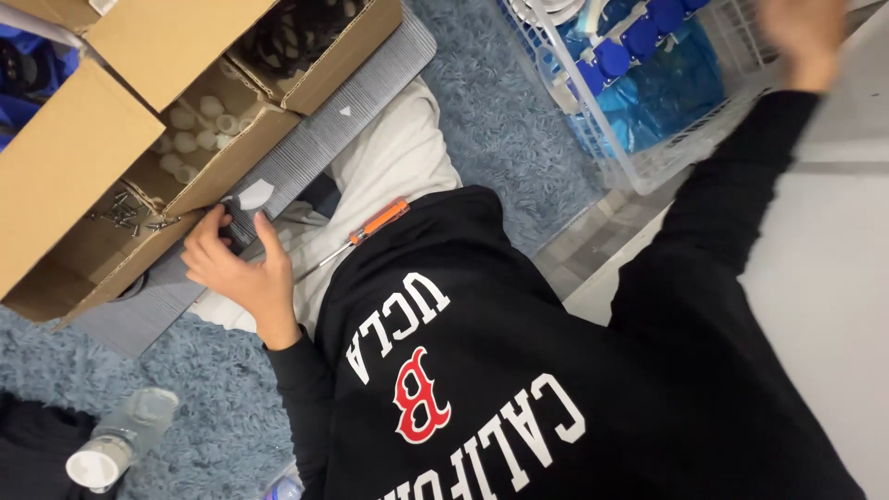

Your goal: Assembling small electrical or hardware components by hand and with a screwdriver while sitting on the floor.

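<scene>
Head view is showing the left hand (236,268) curling its fingers (215,225) around a small dark piece beside the screw box (111,243), while the right hand (804,37) is reaching blurred toward the white basket (648,157), fingers unclear, so I cannot tell their state. Risk, as I judge it: the orange-handled screwdriver (356,236), lying loose on the lap with its slim metal shaft pointing left, is likely sliding off onto the rug (500,120) if the leg shifts.
</scene>
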